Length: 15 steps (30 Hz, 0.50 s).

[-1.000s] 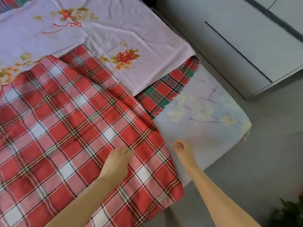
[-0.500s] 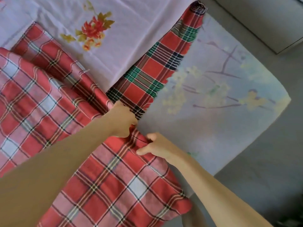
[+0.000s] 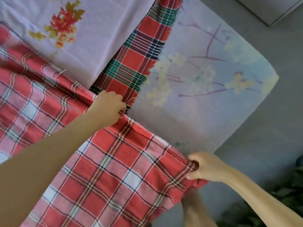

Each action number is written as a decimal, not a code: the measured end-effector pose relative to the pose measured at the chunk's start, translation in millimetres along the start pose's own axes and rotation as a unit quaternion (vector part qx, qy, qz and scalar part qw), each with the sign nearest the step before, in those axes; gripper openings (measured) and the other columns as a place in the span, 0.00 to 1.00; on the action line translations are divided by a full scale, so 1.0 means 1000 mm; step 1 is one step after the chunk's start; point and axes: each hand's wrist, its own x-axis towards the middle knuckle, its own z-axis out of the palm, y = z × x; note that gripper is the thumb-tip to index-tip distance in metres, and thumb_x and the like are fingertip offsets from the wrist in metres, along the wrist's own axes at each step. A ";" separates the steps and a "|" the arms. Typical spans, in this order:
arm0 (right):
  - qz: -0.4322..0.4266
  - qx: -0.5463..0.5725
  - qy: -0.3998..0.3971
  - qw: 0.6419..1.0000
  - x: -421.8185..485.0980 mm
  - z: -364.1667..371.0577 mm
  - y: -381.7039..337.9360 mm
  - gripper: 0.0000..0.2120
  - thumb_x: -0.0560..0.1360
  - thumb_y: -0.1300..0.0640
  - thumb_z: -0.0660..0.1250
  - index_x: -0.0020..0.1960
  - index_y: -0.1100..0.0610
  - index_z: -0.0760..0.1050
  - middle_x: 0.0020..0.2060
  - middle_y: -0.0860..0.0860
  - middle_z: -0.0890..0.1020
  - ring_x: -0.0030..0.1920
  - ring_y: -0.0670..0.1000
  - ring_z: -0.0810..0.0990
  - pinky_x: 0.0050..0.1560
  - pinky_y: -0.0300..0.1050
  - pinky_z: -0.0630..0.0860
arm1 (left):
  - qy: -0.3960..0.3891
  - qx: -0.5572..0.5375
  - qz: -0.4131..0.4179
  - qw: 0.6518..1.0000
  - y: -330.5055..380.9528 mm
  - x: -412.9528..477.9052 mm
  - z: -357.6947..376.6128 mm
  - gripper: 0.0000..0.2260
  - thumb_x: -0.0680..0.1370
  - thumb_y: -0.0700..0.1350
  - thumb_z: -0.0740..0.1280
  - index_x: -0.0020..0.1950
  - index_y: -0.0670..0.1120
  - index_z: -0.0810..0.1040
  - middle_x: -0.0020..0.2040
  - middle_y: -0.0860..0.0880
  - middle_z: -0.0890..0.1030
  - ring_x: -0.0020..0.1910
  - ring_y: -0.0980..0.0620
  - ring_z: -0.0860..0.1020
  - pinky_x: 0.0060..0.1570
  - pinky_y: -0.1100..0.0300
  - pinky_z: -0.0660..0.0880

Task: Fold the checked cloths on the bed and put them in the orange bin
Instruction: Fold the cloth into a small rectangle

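Note:
A large red-and-white checked cloth (image 3: 101,169) lies spread over the near part of the bed. My left hand (image 3: 109,108) pinches its far edge near the middle of the view. My right hand (image 3: 205,167) grips the same edge at the corner by the bed's near right side, and the hem runs taut between the two hands. A second checked cloth (image 3: 141,51), red with green and dark blue squares, lies beyond, partly under a lilac flowered sheet (image 3: 91,36). The orange bin is not in view.
The bed's pale blue flowered cover (image 3: 213,89) shows at the right, with its rounded corner near the grey floor (image 3: 270,136). A white cabinet (image 3: 268,7) stands at the top right. Green plant leaves (image 3: 278,202) are at the bottom right.
My right hand has slid along the cloth's edge away from my left hand, down to the corner, pulling the hem straight. My left hand keeps its pinch. The camera has moved closer.

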 end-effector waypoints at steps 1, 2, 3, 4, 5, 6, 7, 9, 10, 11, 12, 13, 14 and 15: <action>0.026 -0.060 0.042 0.997 -0.002 -0.003 0.010 0.13 0.67 0.47 0.71 0.35 0.49 0.68 0.36 0.46 0.76 0.41 0.47 0.76 0.37 0.42 0.67 | 0.023 -0.002 -0.012 1.000 0.004 0.001 0.002 0.12 0.54 0.36 0.79 0.33 0.44 0.81 0.32 0.43 0.76 0.32 0.41 0.76 0.34 0.56 0.69; 0.057 -0.099 0.081 0.990 -0.003 -0.006 0.022 0.13 0.69 0.45 0.70 0.34 0.48 0.67 0.36 0.45 0.75 0.43 0.48 0.76 0.37 0.44 0.66 | 0.043 -0.004 -0.033 0.999 0.010 0.003 0.005 0.15 0.52 0.36 0.79 0.34 0.43 0.80 0.32 0.42 0.75 0.32 0.41 0.75 0.34 0.54 0.70; 0.088 -0.115 0.121 0.982 -0.003 -0.009 0.030 0.12 0.71 0.45 0.68 0.35 0.47 0.68 0.37 0.44 0.76 0.44 0.48 0.76 0.38 0.43 0.65 | 0.055 -0.006 -0.051 0.997 0.016 0.004 0.008 0.17 0.52 0.36 0.79 0.37 0.42 0.78 0.34 0.41 0.75 0.33 0.40 0.75 0.34 0.53 0.72; 0.120 -0.132 0.156 0.971 -0.005 -0.010 0.038 0.09 0.73 0.46 0.66 0.37 0.47 0.71 0.39 0.43 0.77 0.46 0.48 0.77 0.39 0.42 0.66 | 0.067 -0.005 -0.053 0.996 0.024 0.005 0.011 0.17 0.53 0.37 0.78 0.38 0.41 0.77 0.35 0.40 0.75 0.34 0.39 0.75 0.34 0.52 0.72; 0.139 -0.159 0.192 0.959 -0.005 -0.008 0.042 0.06 0.75 0.49 0.64 0.41 0.47 0.74 0.42 0.44 0.79 0.46 0.49 0.77 0.39 0.41 0.66 | 0.075 -0.009 -0.033 0.997 0.030 0.004 0.013 0.16 0.55 0.38 0.77 0.38 0.41 0.76 0.35 0.40 0.75 0.34 0.40 0.76 0.33 0.51 0.73; 0.149 -0.182 0.224 0.946 -0.004 -0.004 0.043 0.04 0.76 0.53 0.62 0.43 0.49 0.74 0.42 0.45 0.79 0.46 0.51 0.77 0.39 0.41 0.66 | 0.071 -0.026 0.001 0.997 0.036 0.004 0.019 0.14 0.57 0.39 0.76 0.37 0.41 0.75 0.35 0.41 0.75 0.33 0.40 0.76 0.32 0.51 0.73; 0.147 -0.181 0.262 0.936 -0.004 0.003 0.042 0.05 0.76 0.55 0.61 0.44 0.50 0.74 0.41 0.47 0.79 0.44 0.52 0.77 0.37 0.41 0.66 | 0.055 -0.050 0.033 0.997 0.040 0.002 0.025 0.11 0.60 0.40 0.75 0.36 0.41 0.75 0.34 0.41 0.76 0.33 0.40 0.76 0.31 0.51 0.74; 0.113 -0.118 0.319 0.934 0.000 0.018 0.033 0.07 0.77 0.54 0.61 0.43 0.53 0.76 0.38 0.48 0.80 0.42 0.53 0.78 0.36 0.42 0.68 | 0.021 -0.093 0.056 0.994 0.043 -0.002 0.041 0.09 0.65 0.44 0.73 0.37 0.42 0.76 0.36 0.42 0.77 0.37 0.39 0.78 0.34 0.49 0.77; 0.097 -0.081 0.330 0.935 0.002 0.026 0.027 0.09 0.77 0.50 0.62 0.43 0.54 0.75 0.37 0.49 0.80 0.42 0.54 0.79 0.36 0.43 0.69 | 0.005 -0.103 0.050 0.993 0.045 -0.003 0.046 0.09 0.67 0.45 0.74 0.40 0.42 0.77 0.38 0.42 0.77 0.40 0.39 0.78 0.37 0.48 0.77; 0.085 -0.063 0.335 0.936 0.006 0.033 0.019 0.11 0.77 0.48 0.63 0.43 0.55 0.74 0.37 0.49 0.80 0.41 0.54 0.79 0.37 0.44 0.71 | -0.007 -0.110 0.043 0.993 0.044 -0.005 0.049 0.10 0.68 0.46 0.73 0.42 0.42 0.77 0.41 0.43 0.78 0.43 0.40 0.77 0.40 0.49 0.77; 0.085 -0.055 0.339 0.935 0.009 0.040 0.016 0.12 0.76 0.46 0.64 0.44 0.55 0.74 0.38 0.50 0.80 0.42 0.54 0.80 0.38 0.44 0.71 | -0.029 -0.106 0.040 0.993 0.046 -0.004 0.048 0.10 0.71 0.48 0.71 0.45 0.43 0.76 0.43 0.45 0.78 0.46 0.41 0.77 0.43 0.51 0.75; 0.090 -0.055 0.344 0.933 0.011 0.046 0.013 0.13 0.76 0.45 0.64 0.46 0.56 0.74 0.39 0.50 0.80 0.43 0.54 0.80 0.39 0.45 0.72 | -0.063 -0.097 0.036 0.993 0.045 -0.004 0.046 0.09 0.73 0.50 0.69 0.47 0.45 0.76 0.45 0.47 0.78 0.47 0.43 0.76 0.44 0.53 0.72; 0.100 -0.054 0.348 0.931 0.012 0.052 0.011 0.14 0.76 0.45 0.64 0.48 0.56 0.75 0.41 0.50 0.81 0.44 0.54 0.81 0.39 0.45 0.72 | -0.099 -0.083 0.036 0.991 0.045 -0.004 0.043 0.09 0.75 0.52 0.66 0.47 0.47 0.76 0.45 0.49 0.79 0.48 0.45 0.76 0.45 0.55 0.70; 0.108 -0.050 0.353 0.928 0.013 0.057 0.011 0.13 0.76 0.45 0.65 0.48 0.55 0.75 0.42 0.50 0.81 0.45 0.54 0.81 0.40 0.45 0.71 | -0.134 -0.051 0.045 0.989 0.043 -0.005 0.041 0.08 0.76 0.54 0.64 0.47 0.50 0.76 0.45 0.51 0.79 0.48 0.47 0.76 0.45 0.56 0.69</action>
